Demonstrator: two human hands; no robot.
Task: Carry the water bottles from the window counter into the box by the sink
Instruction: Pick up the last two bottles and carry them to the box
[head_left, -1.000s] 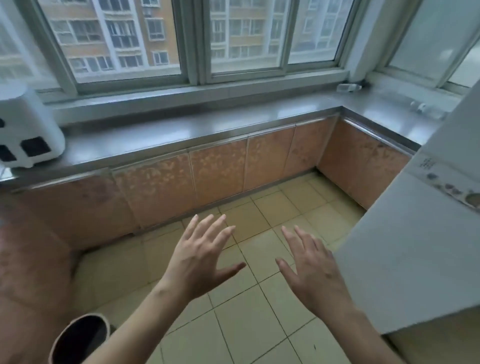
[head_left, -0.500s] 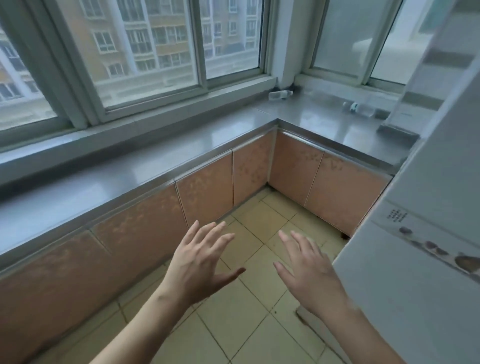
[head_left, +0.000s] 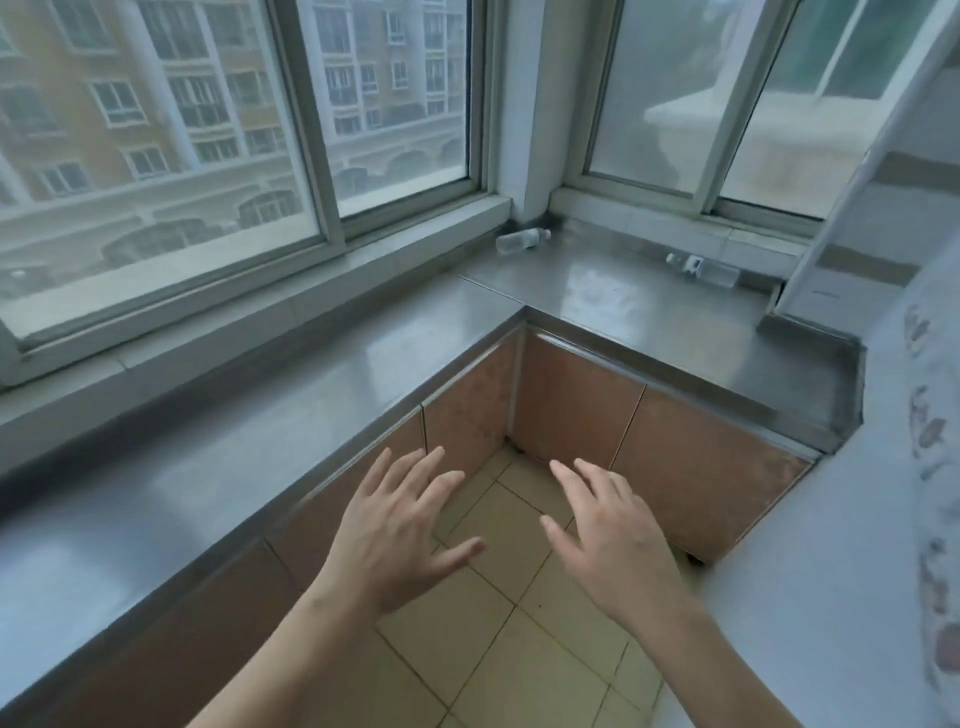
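Observation:
Two clear water bottles lie on their sides on the steel window counter (head_left: 363, 374). One bottle (head_left: 521, 240) rests in the far corner under the window post. The other bottle (head_left: 706, 268) lies further right, close to the white appliance. My left hand (head_left: 400, 530) and my right hand (head_left: 608, 535) hover side by side over the tiled floor, palms down, fingers spread, holding nothing. Both hands are well short of the bottles. The box and the sink are out of sight.
The L-shaped counter wraps the corner, with orange-brown cabinet doors (head_left: 571, 410) below. A tall white appliance (head_left: 852, 519) fills the right side and narrows the floor space. Large windows (head_left: 249, 130) line the wall behind the counter.
The view has swung right and moved closer to the counter corner, so both bottles appear larger and nearer. The white device at the left has left the view. My hands keep the same spread pose.

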